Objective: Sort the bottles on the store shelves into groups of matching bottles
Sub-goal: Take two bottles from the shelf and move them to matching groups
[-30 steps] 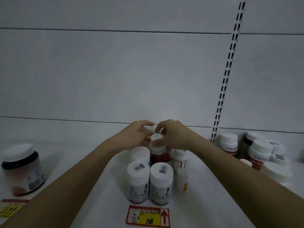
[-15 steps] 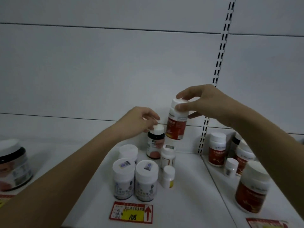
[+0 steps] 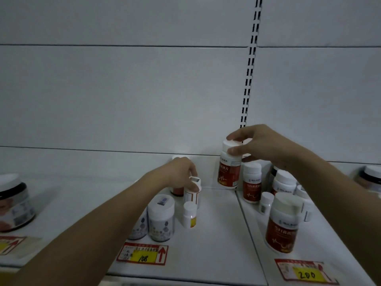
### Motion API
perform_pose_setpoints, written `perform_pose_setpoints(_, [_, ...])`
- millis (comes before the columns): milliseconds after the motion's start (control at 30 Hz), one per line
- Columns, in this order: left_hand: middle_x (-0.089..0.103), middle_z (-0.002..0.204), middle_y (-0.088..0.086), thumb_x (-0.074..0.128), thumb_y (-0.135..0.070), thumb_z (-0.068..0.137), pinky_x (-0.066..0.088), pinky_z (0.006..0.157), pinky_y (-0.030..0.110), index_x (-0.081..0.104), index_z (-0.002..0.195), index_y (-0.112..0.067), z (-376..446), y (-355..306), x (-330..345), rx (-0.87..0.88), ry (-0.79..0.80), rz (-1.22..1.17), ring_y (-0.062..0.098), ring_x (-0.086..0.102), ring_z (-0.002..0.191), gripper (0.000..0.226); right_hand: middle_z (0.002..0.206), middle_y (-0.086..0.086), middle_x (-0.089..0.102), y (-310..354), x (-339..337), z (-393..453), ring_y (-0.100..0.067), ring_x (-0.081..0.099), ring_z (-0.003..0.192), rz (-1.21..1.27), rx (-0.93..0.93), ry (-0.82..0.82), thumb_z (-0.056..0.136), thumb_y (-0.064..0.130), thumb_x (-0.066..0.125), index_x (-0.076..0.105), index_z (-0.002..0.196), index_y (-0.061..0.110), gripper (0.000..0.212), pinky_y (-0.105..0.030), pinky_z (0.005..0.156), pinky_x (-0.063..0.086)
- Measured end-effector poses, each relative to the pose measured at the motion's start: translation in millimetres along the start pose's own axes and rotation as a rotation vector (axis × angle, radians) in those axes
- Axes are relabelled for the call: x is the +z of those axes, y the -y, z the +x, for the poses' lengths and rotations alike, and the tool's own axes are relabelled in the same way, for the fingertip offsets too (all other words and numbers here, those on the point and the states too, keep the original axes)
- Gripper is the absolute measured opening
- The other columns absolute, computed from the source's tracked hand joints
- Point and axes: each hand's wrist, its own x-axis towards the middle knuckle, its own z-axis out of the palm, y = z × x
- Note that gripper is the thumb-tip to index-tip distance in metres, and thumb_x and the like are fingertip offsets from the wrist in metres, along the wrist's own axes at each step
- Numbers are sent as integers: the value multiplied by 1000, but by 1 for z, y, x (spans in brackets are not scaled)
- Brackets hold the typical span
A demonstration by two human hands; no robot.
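Note:
My right hand [image 3: 261, 144] grips the white cap of a red-labelled white bottle [image 3: 229, 169] and holds it upright at the back of the shelf, right beside a matching red-labelled bottle [image 3: 252, 183]. My left hand [image 3: 181, 175] closes on the cap of a slim white bottle with red stripes [image 3: 192, 196] that stands on the shelf. In front of it stand a small white bottle with a yellow label [image 3: 189, 215] and two grey-labelled bottles [image 3: 161, 218]. A dark bottle [image 3: 177, 191] is mostly hidden behind my left hand.
A large red-labelled bottle [image 3: 282, 223] stands front right, with several more bottles [image 3: 283, 182] behind it. Big dark jars sit at the far left [image 3: 13, 203] and far right [image 3: 370, 178]. Price tags reading 108 [image 3: 143, 253] and 200 [image 3: 303, 272] lie on the shelf edge [image 3: 185, 274].
My right hand carried the red-labelled bottle from the middle cluster to the right and lowered it beside the matching bottle. My left hand dropped onto the slim striped bottle.

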Motion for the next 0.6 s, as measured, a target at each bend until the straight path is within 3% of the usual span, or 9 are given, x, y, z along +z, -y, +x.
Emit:
perform_pose_setpoints(100, [67, 105, 2, 83, -28, 74, 54, 82, 30, 68, 112, -11, -3, -7, -11, -9, -40, -76, 18, 63, 90, 44, 114, 0, 63, -1, -6, -8, -16, 64, 96, 25, -1, 4, 82, 8, 74, 68, 111, 19, 32, -26, 75, 57])
perform_pose_setpoints(200, [68, 99, 4, 85, -28, 71, 56, 83, 34, 68, 107, -11, -13, -14, -35, -14, -183, -223, 19, 65, 87, 43, 116, 2, 64, 2, -16, -18, -16, 62, 103, 93, -33, 1, 84, 6, 71, 68, 114, 18, 33, -32, 86, 55])
perform_pose_setpoints(267, [70, 98, 6, 84, -25, 73, 59, 82, 37, 69, 102, -11, -22, -19, -49, -6, -270, -385, 20, 69, 87, 36, 118, 4, 63, 6, -21, -25, -14, 61, 104, 169, -66, 7, 87, 4, 66, 66, 118, 18, 34, -29, 84, 53])
perform_pose_setpoints(333, [72, 99, 7, 80, -20, 77, 59, 81, 33, 69, 103, -10, -35, -26, -57, 12, -350, -549, 20, 70, 91, 31, 119, 5, 63, 8, -22, -31, -14, 59, 106, 275, -103, 8, 89, 2, 62, 65, 119, 19, 35, -28, 80, 51])
perform_pose_setpoints(433, [71, 107, 7, 74, -15, 84, 57, 75, 23, 68, 112, -12, -54, -40, -61, 64, -409, -758, 16, 70, 96, 29, 120, 3, 63, 11, -21, -41, -18, 59, 110, 412, -140, 3, 91, 2, 58, 66, 115, 23, 33, -38, 90, 50])
perform_pose_setpoints(600, [69, 110, 2, 64, -18, 92, 57, 67, 20, 64, 120, -19, -79, -59, -60, 130, -421, -867, 9, 70, 92, 28, 117, -1, 65, 26, -14, -64, -20, 61, 109, 555, -162, -38, 96, 7, 53, 67, 114, 20, 26, -40, 88, 52])
